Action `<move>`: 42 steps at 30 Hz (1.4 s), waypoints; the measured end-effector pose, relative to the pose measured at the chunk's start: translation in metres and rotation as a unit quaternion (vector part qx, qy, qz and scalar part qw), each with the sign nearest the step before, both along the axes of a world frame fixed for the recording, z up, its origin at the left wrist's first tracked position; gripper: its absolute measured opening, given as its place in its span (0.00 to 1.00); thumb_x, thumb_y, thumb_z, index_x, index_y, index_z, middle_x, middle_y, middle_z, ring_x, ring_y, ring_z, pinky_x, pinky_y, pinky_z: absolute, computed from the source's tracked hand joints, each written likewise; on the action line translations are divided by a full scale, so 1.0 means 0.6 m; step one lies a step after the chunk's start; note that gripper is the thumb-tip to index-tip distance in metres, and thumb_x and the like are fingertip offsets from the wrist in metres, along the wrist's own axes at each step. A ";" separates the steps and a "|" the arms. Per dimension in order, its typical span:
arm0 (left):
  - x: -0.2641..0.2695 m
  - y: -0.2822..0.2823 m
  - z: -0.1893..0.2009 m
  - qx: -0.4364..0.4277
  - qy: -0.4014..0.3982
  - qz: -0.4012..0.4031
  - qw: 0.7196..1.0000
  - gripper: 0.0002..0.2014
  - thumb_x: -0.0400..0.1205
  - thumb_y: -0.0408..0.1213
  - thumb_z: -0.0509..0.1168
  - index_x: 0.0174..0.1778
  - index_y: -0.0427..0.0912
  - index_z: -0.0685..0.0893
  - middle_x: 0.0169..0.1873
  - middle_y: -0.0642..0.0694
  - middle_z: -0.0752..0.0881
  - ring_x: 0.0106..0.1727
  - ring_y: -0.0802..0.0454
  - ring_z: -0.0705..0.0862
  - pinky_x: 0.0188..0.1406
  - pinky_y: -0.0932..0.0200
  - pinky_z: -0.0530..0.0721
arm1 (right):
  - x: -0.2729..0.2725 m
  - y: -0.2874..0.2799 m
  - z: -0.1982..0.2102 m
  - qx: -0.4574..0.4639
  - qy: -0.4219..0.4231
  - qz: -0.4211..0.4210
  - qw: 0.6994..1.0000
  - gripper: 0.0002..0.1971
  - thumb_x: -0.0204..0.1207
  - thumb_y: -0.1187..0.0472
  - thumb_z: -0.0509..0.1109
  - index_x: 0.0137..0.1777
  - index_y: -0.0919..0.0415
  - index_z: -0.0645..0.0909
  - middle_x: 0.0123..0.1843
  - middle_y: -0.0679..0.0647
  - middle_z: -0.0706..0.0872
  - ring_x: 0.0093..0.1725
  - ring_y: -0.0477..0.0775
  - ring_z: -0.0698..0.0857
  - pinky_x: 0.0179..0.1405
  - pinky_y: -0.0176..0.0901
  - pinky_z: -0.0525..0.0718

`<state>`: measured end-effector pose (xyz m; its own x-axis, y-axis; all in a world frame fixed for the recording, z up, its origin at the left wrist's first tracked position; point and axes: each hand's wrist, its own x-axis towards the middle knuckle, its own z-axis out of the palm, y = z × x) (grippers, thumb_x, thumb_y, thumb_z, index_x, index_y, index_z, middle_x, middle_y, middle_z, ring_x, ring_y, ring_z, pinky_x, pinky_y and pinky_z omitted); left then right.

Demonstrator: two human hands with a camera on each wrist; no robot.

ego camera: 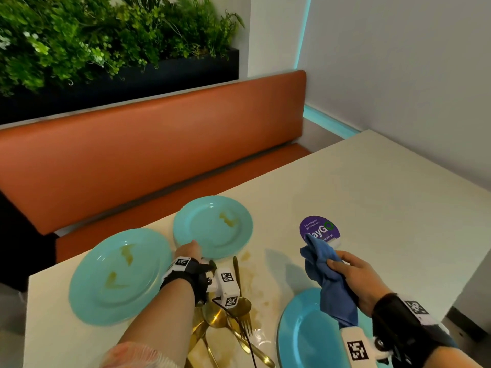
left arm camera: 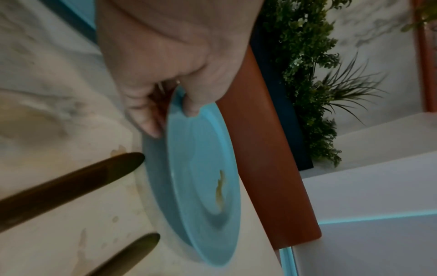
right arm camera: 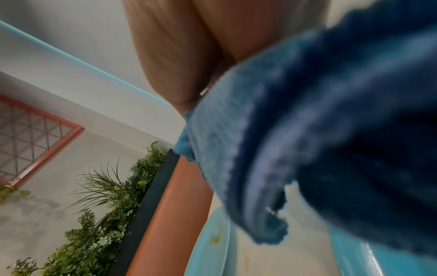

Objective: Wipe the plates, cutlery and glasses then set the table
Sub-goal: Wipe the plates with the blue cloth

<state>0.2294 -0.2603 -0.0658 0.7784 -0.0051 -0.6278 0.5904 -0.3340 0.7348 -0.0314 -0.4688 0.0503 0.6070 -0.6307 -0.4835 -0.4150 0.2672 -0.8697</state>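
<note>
Three turquoise plates lie on the white table (ego camera: 372,187). My left hand (ego camera: 190,249) pinches the near rim of the far plate (ego camera: 215,225), which carries a yellow smear; in the left wrist view the thumb lies on top of the plate (left arm camera: 201,177) and the fingers (left arm camera: 146,119) curl under its edge. A larger stained plate (ego camera: 119,277) lies at the left. A third plate (ego camera: 305,333) sits at the front right. Above it my right hand (ego camera: 350,272) grips a bunched blue cloth (ego camera: 329,277), which fills the right wrist view as the cloth (right arm camera: 307,140).
Gold cutlery (ego camera: 228,322) lies in a heap between the plates, over brownish spill stains (ego camera: 252,277) on the table. A purple round sign (ego camera: 320,228) stands behind the cloth. An orange bench (ego camera: 148,155) runs along the table's far side, under a planter (ego camera: 106,43).
</note>
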 end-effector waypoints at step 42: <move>-0.192 -0.064 0.286 -0.441 -0.121 0.030 0.889 0.16 0.89 0.45 0.47 0.71 0.51 0.70 0.53 0.46 0.85 0.55 0.46 0.84 0.61 0.44 0.81 | 0.083 -0.010 0.122 -0.674 0.029 0.246 0.696 0.13 0.73 0.69 0.67 0.57 0.60 0.84 0.55 0.57 0.84 0.57 0.62 0.81 0.53 0.50 0.79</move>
